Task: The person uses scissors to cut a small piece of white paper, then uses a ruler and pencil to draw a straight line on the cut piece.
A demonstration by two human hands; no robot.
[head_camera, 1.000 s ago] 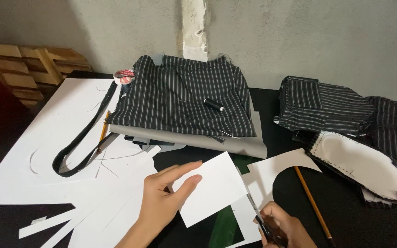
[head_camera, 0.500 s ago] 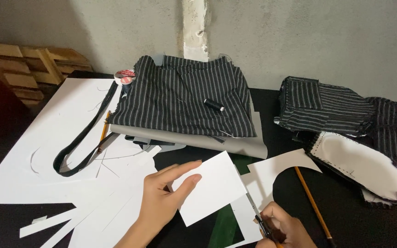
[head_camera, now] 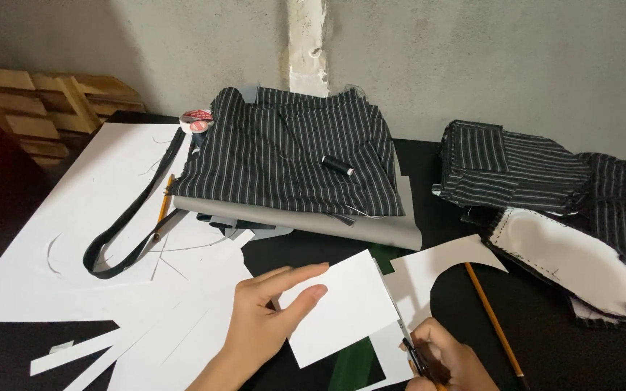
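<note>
**Cutting a white paper piece on the dark table**

At the far left you see wooden slats [head_camera: 34,108], rough and pale. Next to them a big white paper sheet [head_camera: 67,239] lies flat on the black table [head_camera: 545,340], with a dark fabric strap [head_camera: 135,210] curving over it and a thin pencil [head_camera: 162,210] beside the strap. Narrow paper strips [head_camera: 88,347] fan out below.

Your left hand [head_camera: 262,322] pinches the white paper piece [head_camera: 342,308] at its left edge, thumb on top, fingers under. The piece is a smooth, stiff rectangle, tilted, its long axis running from lower left to upper right.

Behind it, folded striped cloth [head_camera: 291,156] carries a small black thread spool [head_camera: 337,166].

Your right hand [head_camera: 443,358] is closed around scissors [head_camera: 409,344], blades pointing up along the piece's right edge. The hand is cut off by the picture's bottom edge, so the handles are hard to make out.

Further right lie a wooden stick [head_camera: 493,318], a curved white pad [head_camera: 566,257] with stitched dark border, and more striped fabric [head_camera: 516,166].
</note>
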